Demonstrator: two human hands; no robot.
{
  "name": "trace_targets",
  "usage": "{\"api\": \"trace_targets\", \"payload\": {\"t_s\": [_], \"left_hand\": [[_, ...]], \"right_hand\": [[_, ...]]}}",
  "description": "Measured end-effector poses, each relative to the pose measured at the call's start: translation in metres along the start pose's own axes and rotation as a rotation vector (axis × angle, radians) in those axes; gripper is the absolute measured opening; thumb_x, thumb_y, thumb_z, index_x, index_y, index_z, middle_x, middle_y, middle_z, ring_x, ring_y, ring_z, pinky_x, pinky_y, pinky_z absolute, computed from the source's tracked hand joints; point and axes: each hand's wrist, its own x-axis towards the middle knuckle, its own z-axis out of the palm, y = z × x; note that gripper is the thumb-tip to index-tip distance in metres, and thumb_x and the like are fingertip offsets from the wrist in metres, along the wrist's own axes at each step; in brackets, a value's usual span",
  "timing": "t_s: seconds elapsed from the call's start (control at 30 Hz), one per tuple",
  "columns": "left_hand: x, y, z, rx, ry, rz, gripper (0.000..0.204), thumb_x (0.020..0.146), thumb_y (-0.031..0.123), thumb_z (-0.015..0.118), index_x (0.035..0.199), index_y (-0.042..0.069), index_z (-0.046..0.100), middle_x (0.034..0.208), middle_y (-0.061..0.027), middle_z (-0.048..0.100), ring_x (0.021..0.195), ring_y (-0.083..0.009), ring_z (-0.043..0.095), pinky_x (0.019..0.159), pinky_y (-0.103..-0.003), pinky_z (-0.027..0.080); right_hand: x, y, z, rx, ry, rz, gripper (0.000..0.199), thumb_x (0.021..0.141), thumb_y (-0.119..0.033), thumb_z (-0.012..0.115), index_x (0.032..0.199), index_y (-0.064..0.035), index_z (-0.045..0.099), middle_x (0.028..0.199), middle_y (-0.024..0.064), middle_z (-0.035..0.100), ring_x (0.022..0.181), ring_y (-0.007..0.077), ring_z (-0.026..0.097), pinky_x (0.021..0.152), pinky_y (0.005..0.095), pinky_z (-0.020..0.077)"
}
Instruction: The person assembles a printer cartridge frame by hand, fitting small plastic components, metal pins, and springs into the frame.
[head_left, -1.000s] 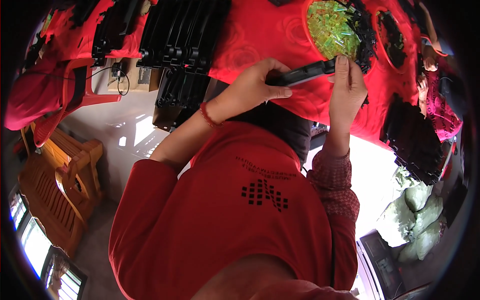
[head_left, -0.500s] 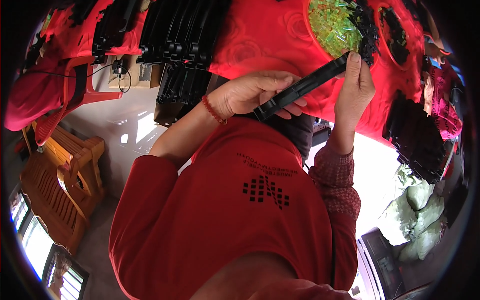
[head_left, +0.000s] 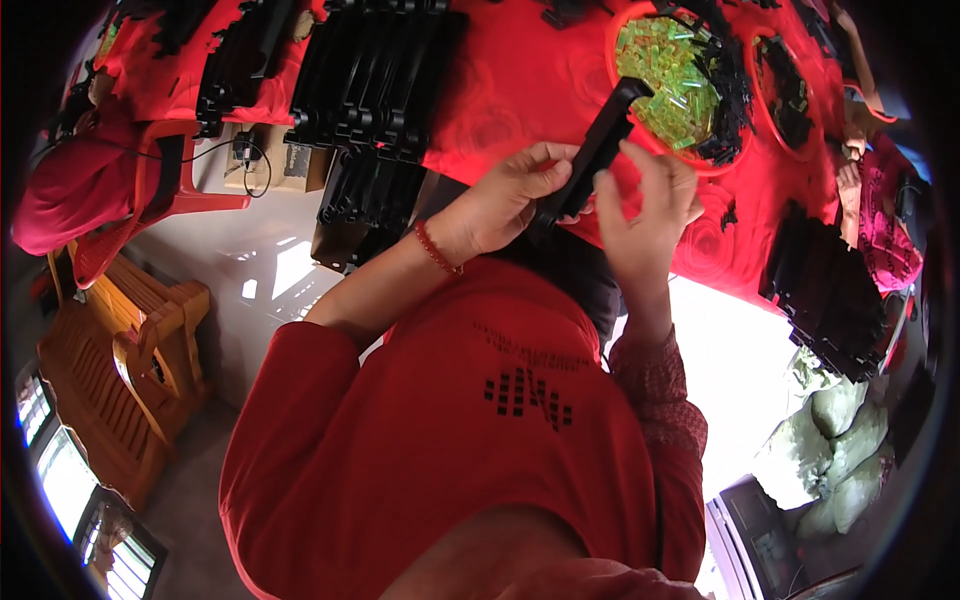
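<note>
A long black plastic strip (head_left: pixel 596 150) is tilted up toward the far right, over the edge of a table with a red cloth (head_left: pixel 520 90). My left hand (head_left: pixel 505 195) grips its lower end, thumb across the top. My right hand (head_left: pixel 645 205) touches the strip's right side with spread fingers. Just beyond the strip's far tip stands a red bowl (head_left: pixel 625 20) of small clear green plastic pieces (head_left: pixel 670 75) with black parts along its right side.
Rows of stacked black plastic parts (head_left: pixel 375 75) lie on the table at left, more in a pile (head_left: pixel 830 290) at right. Another person's hand and pink sleeve (head_left: pixel 880 215) are at the far right. A wooden bench (head_left: pixel 110 380) stands lower left; green sacks (head_left: pixel 840 450) lower right.
The black strip has swung from nearly level to steeply tilted, far end up toward the green bowl. My right hand has slid from the strip's far end down to its middle.
</note>
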Motion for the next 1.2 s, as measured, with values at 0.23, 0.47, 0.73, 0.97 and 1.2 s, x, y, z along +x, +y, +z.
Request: {"api": "trace_targets", "payload": {"t_s": [0.23,0.47,0.73,0.97,1.2], "left_hand": [[0.006,0.001,0.009,0.102,0.072,0.056,0.029,0.099,0.017,0.058,0.123,0.002,0.053,0.112,-0.0095,0.064,0.098,-0.0171,0.065,0.089,-0.032,0.055],[0.011,-0.001,0.016,0.070,0.073,0.072,0.027,0.097,0.016,0.061,0.119,0.002,0.056,0.109,-0.0090,0.067,0.099,-0.0168,0.065,0.089,-0.030,0.053],[0.010,0.000,0.021,0.030,0.118,0.064,0.024,0.099,0.015,0.058,0.120,0.004,0.057,0.108,-0.0076,0.067,0.097,-0.0153,0.064,0.083,-0.027,0.052],[0.006,-0.003,0.008,0.047,0.108,0.076,0.030,0.098,0.015,0.059,0.123,-0.002,0.055,0.114,-0.0090,0.064,0.103,-0.0163,0.063,0.093,-0.030,0.052],[0.007,-0.007,0.001,0.033,0.173,0.039,0.031,0.097,0.013,0.061,0.122,-0.003,0.055,0.108,-0.0086,0.064,0.097,-0.0157,0.063,0.089,-0.029,0.053]], "right_hand": [[-0.007,0.002,0.007,-0.068,-0.102,-0.058,0.063,0.065,-0.015,0.080,0.124,-0.0098,0.060,0.109,0.0099,0.056,0.105,0.0267,0.052,0.089,0.0406,0.0305],[-0.008,0.009,0.012,-0.102,-0.079,-0.041,0.058,0.068,-0.016,0.076,0.123,-0.0084,0.057,0.109,0.0088,0.052,0.103,0.0266,0.049,0.089,0.0428,0.0288],[-0.010,0.010,0.018,0.008,-0.110,0.025,0.057,0.068,-0.017,0.079,0.120,-0.0081,0.059,0.103,0.0059,0.055,0.101,0.0245,0.049,0.089,0.0411,0.0297],[-0.006,0.012,0.016,-0.058,-0.089,-0.071,0.057,0.066,-0.021,0.082,0.115,-0.0073,0.059,0.102,0.0059,0.057,0.099,0.0234,0.053,0.091,0.0427,0.0306],[-0.008,0.017,0.019,-0.038,-0.095,-0.097,0.058,0.065,-0.021,0.082,0.115,-0.0068,0.057,0.104,0.0067,0.056,0.101,0.0239,0.053,0.092,0.0444,0.0302]]}}
